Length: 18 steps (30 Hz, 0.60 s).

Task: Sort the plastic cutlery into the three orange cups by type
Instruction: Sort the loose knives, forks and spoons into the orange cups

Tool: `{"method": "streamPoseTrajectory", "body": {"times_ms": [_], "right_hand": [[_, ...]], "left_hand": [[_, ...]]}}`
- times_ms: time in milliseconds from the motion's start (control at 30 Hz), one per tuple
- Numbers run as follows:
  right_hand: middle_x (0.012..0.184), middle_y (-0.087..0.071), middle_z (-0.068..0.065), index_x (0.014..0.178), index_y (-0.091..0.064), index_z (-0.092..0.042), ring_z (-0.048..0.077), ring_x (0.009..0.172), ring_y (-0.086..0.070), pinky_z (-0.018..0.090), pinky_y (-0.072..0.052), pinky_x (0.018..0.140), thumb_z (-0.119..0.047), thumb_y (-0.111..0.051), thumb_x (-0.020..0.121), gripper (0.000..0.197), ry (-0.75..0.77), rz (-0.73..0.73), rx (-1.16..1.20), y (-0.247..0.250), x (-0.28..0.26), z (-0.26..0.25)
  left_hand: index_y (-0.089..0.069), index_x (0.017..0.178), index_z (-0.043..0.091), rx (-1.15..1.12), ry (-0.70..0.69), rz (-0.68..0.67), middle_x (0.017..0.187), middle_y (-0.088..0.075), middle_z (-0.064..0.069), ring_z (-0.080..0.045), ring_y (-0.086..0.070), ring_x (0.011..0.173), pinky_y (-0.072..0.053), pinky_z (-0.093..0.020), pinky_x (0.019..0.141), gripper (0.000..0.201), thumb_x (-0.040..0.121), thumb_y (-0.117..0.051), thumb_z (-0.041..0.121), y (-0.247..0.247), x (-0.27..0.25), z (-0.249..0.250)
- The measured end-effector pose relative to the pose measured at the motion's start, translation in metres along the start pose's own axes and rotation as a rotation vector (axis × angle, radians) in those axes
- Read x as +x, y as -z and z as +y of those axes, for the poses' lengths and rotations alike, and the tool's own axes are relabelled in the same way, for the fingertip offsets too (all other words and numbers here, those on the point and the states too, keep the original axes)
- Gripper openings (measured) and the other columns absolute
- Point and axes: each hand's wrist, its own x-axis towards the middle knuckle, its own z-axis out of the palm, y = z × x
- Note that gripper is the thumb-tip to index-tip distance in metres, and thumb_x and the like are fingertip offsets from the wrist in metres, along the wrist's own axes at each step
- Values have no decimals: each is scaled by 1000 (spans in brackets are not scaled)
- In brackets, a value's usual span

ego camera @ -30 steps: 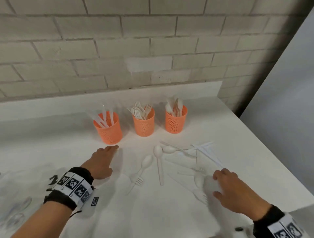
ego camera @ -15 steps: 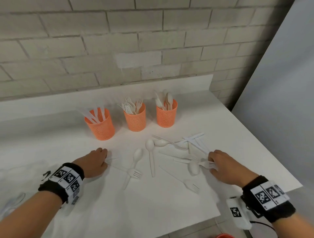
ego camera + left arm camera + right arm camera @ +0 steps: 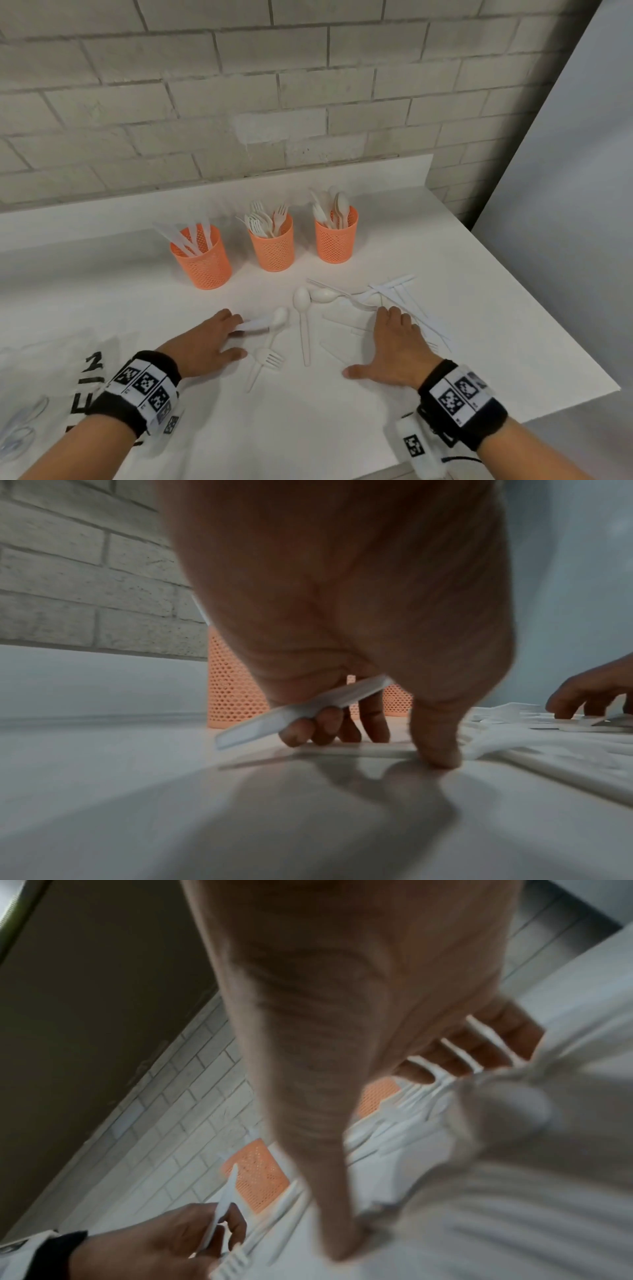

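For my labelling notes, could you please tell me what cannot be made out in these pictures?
Head view: left hand covers one end of the white piece it holds; type unsure.
Right hand hides the cutlery beneath it; right wrist view is blurred, grip unclear.
Clear things, head view: cut by the left edge.

- left hand [image 3: 205, 342] palm down, low; curled fingers [image 3: 318, 723] hold a flat white knife [image 3: 301, 710] across their undersides; thumb tip pressed down apart from them
- right hand [image 3: 394, 349] palm down; fingers bent over a fork's tines [image 3: 459, 1053]; thumb stretched sideways
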Motion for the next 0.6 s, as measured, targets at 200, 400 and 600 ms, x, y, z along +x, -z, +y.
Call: {"method": "streamPoseTrajectory", "body": {"times_ms": [200, 400, 600], "right_hand": [[134, -44, 13, 133, -31, -5, 29, 125, -43, 36, -42, 101, -41, -70, 81, 74, -64, 88, 150, 6, 17, -7], [128, -53, 13, 134, -35, -1, 29, 116, -55, 36, -47, 97, -17, -57, 89, 52, -20, 82, 149, 2, 30, -11], [125, -49, 16, 124, -41, -2, 27, 113, -52, 30, -47, 88, 5, -46, 89, 35, 12, 125, -188, -8, 29, -24]], "left_hand": [[-47, 89, 16, 1, 30, 128, 85, -52, 2, -16, -50, 75, -39, -24, 68, 17, 102, -46, 28, -8, -2, 14], [-28, 107, 9, -327, 176, 262, 75, -42, 2, -8, -36, 61, -36, -18, 58, 23, 93, -39, -6, -20, 2, 53], [-28, 105, 13, -593, 387, 429, 130, -57, -19, -31, -58, 107, -42, -36, 91, 18, 105, -38, 28, -31, 16, 88]]}}
